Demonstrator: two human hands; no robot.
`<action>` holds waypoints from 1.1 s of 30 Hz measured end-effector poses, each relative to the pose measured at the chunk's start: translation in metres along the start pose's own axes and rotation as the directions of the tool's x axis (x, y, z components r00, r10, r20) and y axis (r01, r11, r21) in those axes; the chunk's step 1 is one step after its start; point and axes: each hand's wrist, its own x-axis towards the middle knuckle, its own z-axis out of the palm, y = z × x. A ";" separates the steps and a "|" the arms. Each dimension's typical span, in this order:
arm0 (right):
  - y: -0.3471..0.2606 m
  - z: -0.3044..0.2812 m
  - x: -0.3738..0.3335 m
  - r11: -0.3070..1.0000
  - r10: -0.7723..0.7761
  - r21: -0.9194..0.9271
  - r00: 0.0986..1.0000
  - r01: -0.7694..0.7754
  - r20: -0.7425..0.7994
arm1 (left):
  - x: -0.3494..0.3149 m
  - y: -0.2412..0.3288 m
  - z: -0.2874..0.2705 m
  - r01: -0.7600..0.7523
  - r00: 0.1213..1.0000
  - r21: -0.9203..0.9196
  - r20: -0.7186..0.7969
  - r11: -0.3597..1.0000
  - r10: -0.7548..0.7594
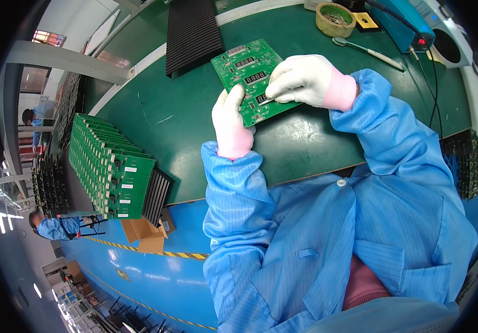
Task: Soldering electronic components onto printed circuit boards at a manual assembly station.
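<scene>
Green rectangular circuit board with black digit displays (253, 87) is over our dark green tabletop (189, 144); our white-gloved left hand (231, 114) pinches its left edge, our white-gloved right hand (304, 81) touches its nearest display with bunched fingers, gripping what, we cannot tell. Beyond lies a long black ribbed rack (193, 34); rightward, a white-handled brush (380, 56) and a round tan tub (332, 31) containing small pieces; leftward, a black slotted rack (156, 197) holding upright green boards (108, 161).

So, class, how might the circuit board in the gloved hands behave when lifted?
The green circuit board is likely stiff, since it looks flat. Being thin, it is probably light for its size. Its exposed displays suggest it could be fragile if knocked.
</scene>
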 end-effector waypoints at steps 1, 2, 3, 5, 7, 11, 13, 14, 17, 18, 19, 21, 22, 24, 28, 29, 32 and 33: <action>0.000 0.000 0.000 1.000 0.004 0.002 1.000 -0.004 -0.003 | 0.000 0.000 0.000 0.000 1.000 0.004 0.000 1.000 0.000; 0.000 0.000 0.000 1.000 0.004 0.003 1.000 -0.004 -0.003 | 0.000 0.000 0.000 0.000 1.000 0.004 0.000 1.000 0.000; 0.001 0.000 0.000 1.000 0.002 0.006 1.000 -0.002 -0.002 | 0.000 0.000 -0.001 0.001 1.000 0.003 0.003 1.000 -0.001; 0.002 0.000 0.000 1.000 -0.001 0.011 1.000 0.001 0.001 | 0.000 0.000 -0.001 0.005 1.000 0.001 0.010 1.000 -0.005; 0.002 0.001 0.000 1.000 -0.002 0.014 1.000 0.002 0.001 | 0.001 -0.001 -0.001 0.007 1.000 0.000 0.014 1.000 -0.007; 0.002 0.001 0.001 0.998 0.039 0.057 0.999 -0.039 0.008 | 0.002 -0.002 -0.003 0.016 1.000 0.005 -0.004 1.000 -0.016; 0.001 -0.001 0.002 0.996 0.057 0.066 0.998 -0.059 0.023 | 0.003 -0.003 -0.005 0.017 1.000 -0.001 0.001 1.000 -0.017; 0.000 -0.002 0.002 0.994 0.075 0.075 0.996 -0.078 0.037 | 0.003 -0.003 -0.006 0.018 1.000 -0.006 0.006 1.000 -0.018; -0.001 -0.003 0.002 0.989 0.109 0.092 0.992 -0.115 0.065 | 0.002 -0.002 -0.003 0.018 1.000 -0.015 0.016 1.000 -0.018; 0.000 -0.004 0.002 0.979 0.151 0.127 0.985 -0.160 0.077 | -0.001 -0.001 0.004 -0.019 0.998 0.039 -0.058 0.999 0.021; 0.002 -0.005 0.002 0.965 0.194 0.161 0.977 -0.206 0.089 | -0.004 0.001 0.013 -0.051 0.990 0.097 -0.127 0.994 0.063; 0.005 -0.007 0.002 0.928 0.276 0.226 0.954 -0.296 0.115 | -0.007 0.003 0.024 -0.102 0.955 0.217 -0.253 0.971 0.157; 0.005 -0.009 0.002 0.929 0.277 0.223 0.955 -0.295 0.109 | -0.006 0.002 0.023 -0.104 0.956 0.218 -0.247 0.970 0.158; 0.002 -0.010 0.004 0.905 0.326 0.253 0.939 -0.343 0.107 | -0.003 -0.003 0.013 -0.178 0.971 0.294 -0.099 0.939 0.215; 0.001 -0.011 0.003 0.877 0.376 0.280 0.920 -0.391 0.107 | -0.003 -0.005 0.006 -0.219 0.975 0.367 0.040 0.904 0.219; 0.002 -0.010 0.002 0.878 0.378 0.275 0.920 -0.392 0.106 | -0.004 -0.004 0.007 -0.179 0.983 0.378 0.029 0.908 0.181; 0.002 -0.009 0.002 0.880 0.379 0.266 0.920 -0.393 0.105 | -0.005 -0.002 0.008 -0.099 0.994 0.398 0.003 0.912 0.106; 0.000 -0.010 0.002 0.873 0.401 0.254 0.910 -0.416 0.110 | -0.006 -0.002 0.008 -0.096 0.994 0.402 -0.009 0.911 0.108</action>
